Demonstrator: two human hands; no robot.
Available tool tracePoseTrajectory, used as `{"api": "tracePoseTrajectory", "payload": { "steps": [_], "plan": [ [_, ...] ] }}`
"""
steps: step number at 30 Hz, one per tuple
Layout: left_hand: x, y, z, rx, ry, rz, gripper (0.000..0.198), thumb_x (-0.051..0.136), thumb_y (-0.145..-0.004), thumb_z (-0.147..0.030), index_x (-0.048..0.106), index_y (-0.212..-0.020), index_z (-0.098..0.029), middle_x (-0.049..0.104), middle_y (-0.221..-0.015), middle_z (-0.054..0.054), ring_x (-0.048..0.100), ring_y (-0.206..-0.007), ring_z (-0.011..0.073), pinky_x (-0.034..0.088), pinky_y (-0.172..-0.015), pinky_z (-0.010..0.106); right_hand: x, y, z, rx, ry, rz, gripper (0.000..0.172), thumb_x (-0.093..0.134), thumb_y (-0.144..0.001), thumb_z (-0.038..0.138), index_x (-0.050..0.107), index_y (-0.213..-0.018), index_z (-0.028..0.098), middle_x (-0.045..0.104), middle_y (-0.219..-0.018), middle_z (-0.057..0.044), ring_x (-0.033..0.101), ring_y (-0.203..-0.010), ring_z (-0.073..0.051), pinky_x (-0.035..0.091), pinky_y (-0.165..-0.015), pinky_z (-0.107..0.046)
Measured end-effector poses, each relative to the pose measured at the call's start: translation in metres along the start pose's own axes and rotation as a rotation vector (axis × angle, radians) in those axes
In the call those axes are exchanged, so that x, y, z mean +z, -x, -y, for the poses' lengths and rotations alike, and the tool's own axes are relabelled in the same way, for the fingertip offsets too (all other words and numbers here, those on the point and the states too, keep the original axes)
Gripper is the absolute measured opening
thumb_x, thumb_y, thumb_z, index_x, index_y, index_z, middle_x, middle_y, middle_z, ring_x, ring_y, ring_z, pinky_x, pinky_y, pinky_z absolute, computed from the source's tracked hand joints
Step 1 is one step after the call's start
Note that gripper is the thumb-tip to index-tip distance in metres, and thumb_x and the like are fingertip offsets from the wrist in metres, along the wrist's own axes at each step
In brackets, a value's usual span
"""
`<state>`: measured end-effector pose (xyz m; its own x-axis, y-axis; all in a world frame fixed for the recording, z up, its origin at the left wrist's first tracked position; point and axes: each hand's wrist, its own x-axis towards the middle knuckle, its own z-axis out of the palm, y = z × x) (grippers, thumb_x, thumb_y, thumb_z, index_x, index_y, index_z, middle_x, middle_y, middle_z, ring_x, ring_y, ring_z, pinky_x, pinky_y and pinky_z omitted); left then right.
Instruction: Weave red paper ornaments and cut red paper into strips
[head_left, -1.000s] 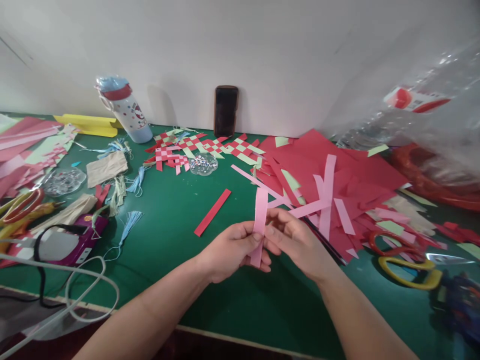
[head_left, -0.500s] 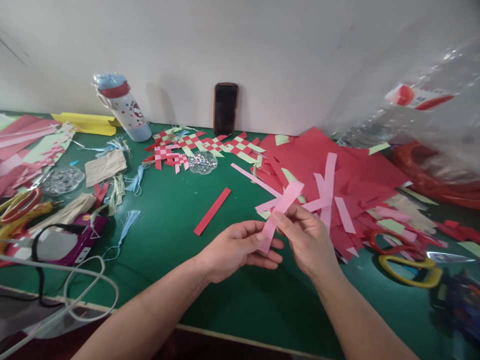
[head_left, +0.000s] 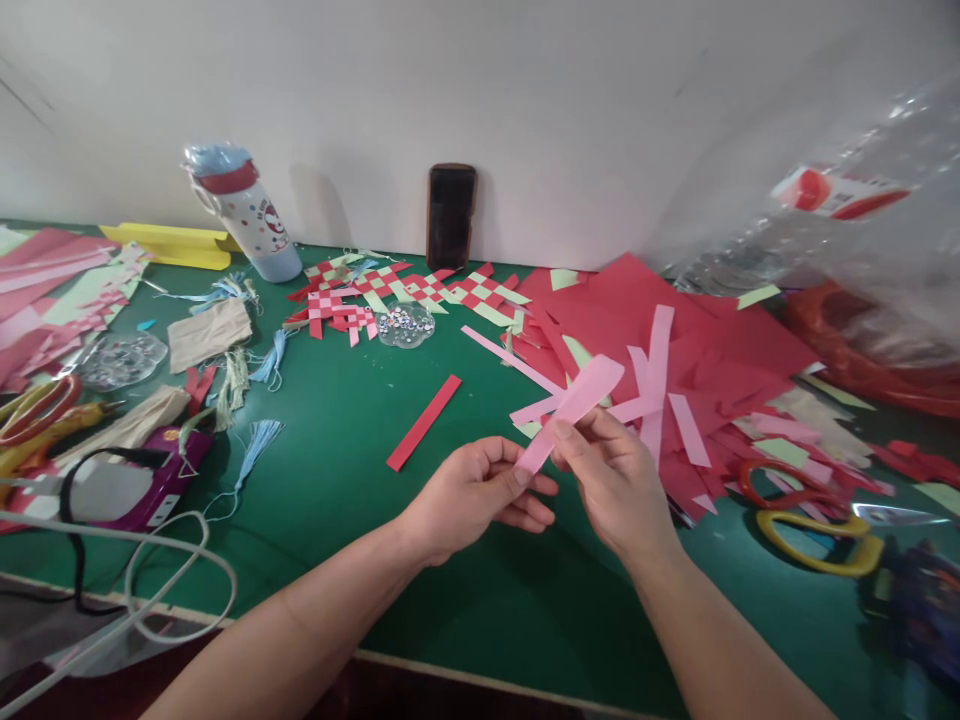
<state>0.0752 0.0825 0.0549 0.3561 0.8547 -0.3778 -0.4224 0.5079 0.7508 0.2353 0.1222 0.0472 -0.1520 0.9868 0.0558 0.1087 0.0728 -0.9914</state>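
A pink paper strip (head_left: 577, 400) slants up to the right between my hands above the green table (head_left: 330, 440). My left hand (head_left: 480, 495) pinches its lower end between thumb and fingers. Higher up the strip, my right hand (head_left: 611, 470) grips it with thumb and forefinger. On the table, left of the hands, lies a single red strip (head_left: 425, 422). Loose pink strips (head_left: 658, 370) rest on a heap of red paper (head_left: 720, 345) behind and right of my right hand.
Scissors (head_left: 817, 540) lie at the right near a plastic bag (head_left: 885, 250). Woven pieces (head_left: 480, 290), a gem dish (head_left: 406, 325), a phone (head_left: 451, 217) and a bottle (head_left: 251, 220) stand or lie at the back. Tassels (head_left: 259, 445) and a white cable (head_left: 217, 560) are left.
The pink strip's upper end has shifted slightly right and up, and its lower end is now within my left hand's pinch. My left fingers have drawn in a little.
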Motion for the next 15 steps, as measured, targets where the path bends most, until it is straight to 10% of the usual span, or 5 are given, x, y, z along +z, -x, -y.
{"api": "tracePoseTrajectory", "payload": {
  "steps": [4, 15],
  "plan": [
    [-0.001, 0.0, 0.0, 0.036, -0.002, -0.004, 0.036, 0.075, -0.078, -0.043, 0.058, -0.086, -0.012, 0.07, -0.085, 0.004, 0.069, -0.065, 0.0102, 0.058, -0.069, 0.026, 0.002, 0.003, 0.004, 0.095, 0.068, 0.171, 0.026, 0.072, -0.079, 0.045, 0.063, -0.08, 0.021, 0.062, -0.069, 0.0, 0.056, -0.064, -0.015, 0.047, -0.058, -0.028],
    [-0.002, 0.001, 0.003, 0.12, 0.013, -0.001, 0.041, 0.084, -0.068, -0.037, 0.061, -0.091, -0.011, 0.071, -0.088, 0.005, 0.069, -0.07, 0.0113, 0.057, -0.071, 0.026, 0.004, 0.003, -0.012, 0.069, -0.108, 0.013, 0.022, 0.071, -0.082, 0.042, 0.064, -0.083, 0.021, 0.063, -0.074, 0.0, 0.057, -0.063, -0.013, 0.048, -0.058, -0.027]
  ]
}}
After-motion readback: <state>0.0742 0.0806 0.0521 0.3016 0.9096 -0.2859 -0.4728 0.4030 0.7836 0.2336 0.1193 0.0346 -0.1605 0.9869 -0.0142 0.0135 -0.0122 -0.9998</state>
